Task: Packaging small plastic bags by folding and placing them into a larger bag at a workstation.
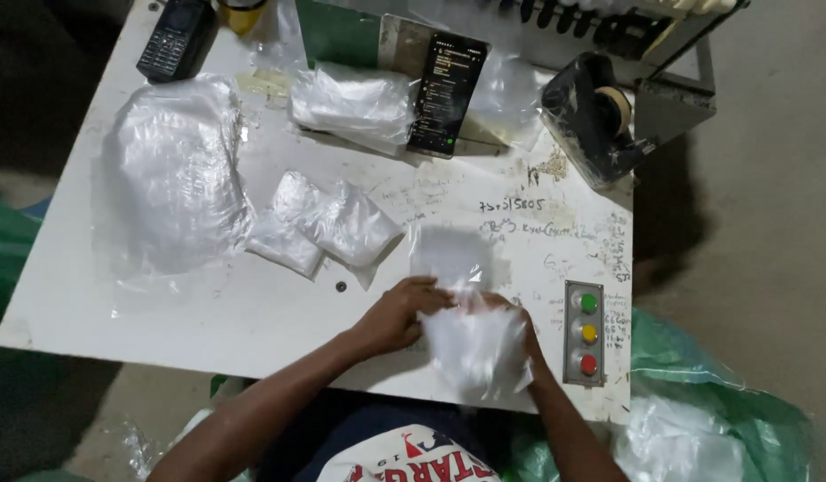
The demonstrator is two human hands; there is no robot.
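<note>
Pinching a clear plastic bag (475,344) at the near edge of the white table (252,312), the left hand (397,314) grips its top while the right hand (518,326) closes on its far side. Just beyond lie folded bags (328,223), a button panel (584,332), then a smartphone (447,94) and tape dispenser (591,116).

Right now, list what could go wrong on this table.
1. The smartphone leans propped against the machine; a nudge could topple it.
2. The right hand works beside the button panel and might bump a button.
3. The folded bags near the left hand look slippery and could slide.
</note>
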